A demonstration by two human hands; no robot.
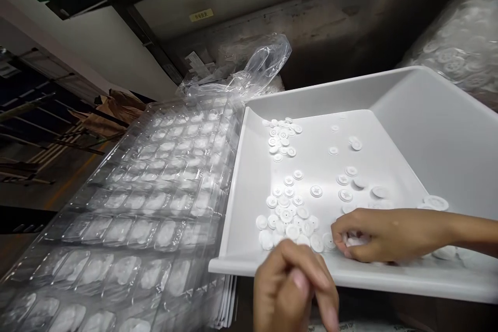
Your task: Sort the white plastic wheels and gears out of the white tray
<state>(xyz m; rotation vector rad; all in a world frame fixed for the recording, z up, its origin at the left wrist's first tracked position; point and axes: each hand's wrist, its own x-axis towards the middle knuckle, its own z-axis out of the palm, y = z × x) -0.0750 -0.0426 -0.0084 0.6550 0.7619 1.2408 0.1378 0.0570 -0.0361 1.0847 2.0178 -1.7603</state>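
My right hand is low in the white tray, its fingers curled around several white round plastic pieces. More of these pieces lie loose on the tray floor, with one heap near the front left and a smaller cluster at the back left. In front of the tray's near rim my left hand is closed, thumb and fingers folded inward. Whatever may be inside it is hidden.
Left of the tray lies a clear plastic blister sheet, with white pieces in its pockets. A crumpled clear bag sits behind. At the far right stands a bag full of white pieces. Brown paper or cardboard is at the left.
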